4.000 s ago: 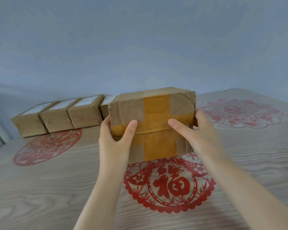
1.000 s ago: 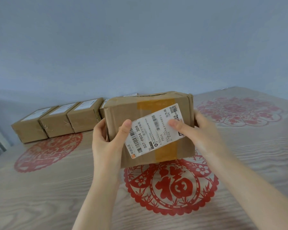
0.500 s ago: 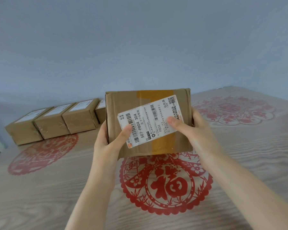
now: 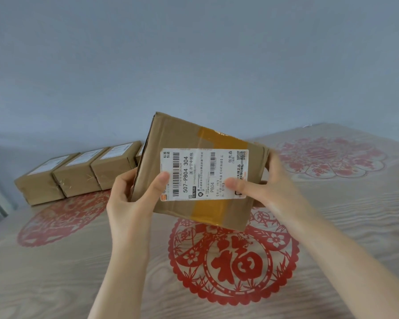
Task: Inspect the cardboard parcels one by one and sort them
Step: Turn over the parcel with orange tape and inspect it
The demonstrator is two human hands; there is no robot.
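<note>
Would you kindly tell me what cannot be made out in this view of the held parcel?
1. Head view: most of the fourth parcel in the back row, hidden behind the held parcel.
2. Small print on the label: too small; both thumbs cover parts.
3. Fingers of left hand and right hand: behind the held parcel.
4. Its far faces: turned away from the camera.

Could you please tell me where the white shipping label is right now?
In the head view, the shipping label is mid-frame on the camera-facing side of the held parcel, between the left hand and right hand, above the central red paper-cut.
</note>
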